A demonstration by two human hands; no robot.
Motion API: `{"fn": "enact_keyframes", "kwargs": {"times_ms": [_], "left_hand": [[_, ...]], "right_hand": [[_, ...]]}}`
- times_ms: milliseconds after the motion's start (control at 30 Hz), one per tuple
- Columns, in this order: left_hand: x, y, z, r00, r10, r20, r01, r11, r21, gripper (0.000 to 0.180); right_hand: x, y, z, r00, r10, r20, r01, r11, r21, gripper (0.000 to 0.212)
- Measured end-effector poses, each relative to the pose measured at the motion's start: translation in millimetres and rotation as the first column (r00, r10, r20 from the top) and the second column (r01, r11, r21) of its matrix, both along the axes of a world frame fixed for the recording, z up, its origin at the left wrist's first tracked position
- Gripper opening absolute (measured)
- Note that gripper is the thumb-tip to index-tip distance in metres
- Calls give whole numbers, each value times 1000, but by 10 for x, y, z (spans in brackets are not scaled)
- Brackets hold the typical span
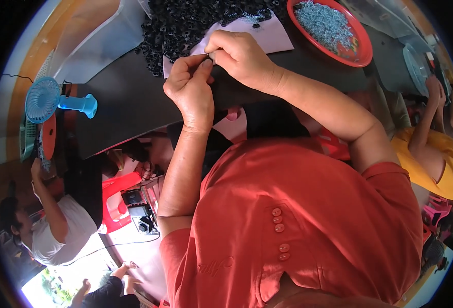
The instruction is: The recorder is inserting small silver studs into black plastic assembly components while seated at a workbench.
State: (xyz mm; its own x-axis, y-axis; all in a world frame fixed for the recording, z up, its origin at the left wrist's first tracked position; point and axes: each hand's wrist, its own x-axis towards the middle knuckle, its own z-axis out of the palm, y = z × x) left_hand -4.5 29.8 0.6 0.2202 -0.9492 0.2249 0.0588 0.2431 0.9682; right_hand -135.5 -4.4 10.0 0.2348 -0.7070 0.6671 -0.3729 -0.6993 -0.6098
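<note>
My left hand [189, 92] pinches a small black part [207, 58] between thumb and fingertips, above the table's front area. The fingertips of my right hand [242, 57] are closed and meet it at the same spot; what they grip is hidden. Just beyond both hands spreads a large heap of small black plastic parts [185, 25]. A pale pink sheet [275, 38] lies partly under the heap, with a few black pieces on it. To the right, a red plate [362, 57] carries a mound of tiny silvery-blue pieces [325, 24], possibly springs.
A clear plastic bin [90, 43] stands at the left of the dark table [123, 110]. Near the left edge is a blue handheld fan [44, 97]. One person in white [64, 231] sits at left, another in yellow [426, 154] at right. Stools are below.
</note>
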Motion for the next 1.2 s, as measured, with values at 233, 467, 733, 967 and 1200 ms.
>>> {"fn": "enact_keyframes", "kwargs": {"times_ms": [233,467,733,967,1200], "left_hand": [[8,-36,32,989,-79,-121,88,993,73,12],[35,-32,35,994,-93,-63,99,991,89,9],[7,-63,-29,995,-90,-40,93,993,70,11],[37,-52,0,998,-65,-15,66,992,108,9],[53,-46,35,981,-75,-178,101,985,142,7]], "right_hand": [[-32,-14,-50,986,29,162,-75,953,292,6],[-36,-48,-61,998,17,68,-20,998,55,5],[-37,-51,-101,997,-65,-51,59,993,-107,7],[54,9,-106,993,-109,-53,105,991,-84,8],[-7,68,-82,999,27,25,-27,1000,8,24]]}}
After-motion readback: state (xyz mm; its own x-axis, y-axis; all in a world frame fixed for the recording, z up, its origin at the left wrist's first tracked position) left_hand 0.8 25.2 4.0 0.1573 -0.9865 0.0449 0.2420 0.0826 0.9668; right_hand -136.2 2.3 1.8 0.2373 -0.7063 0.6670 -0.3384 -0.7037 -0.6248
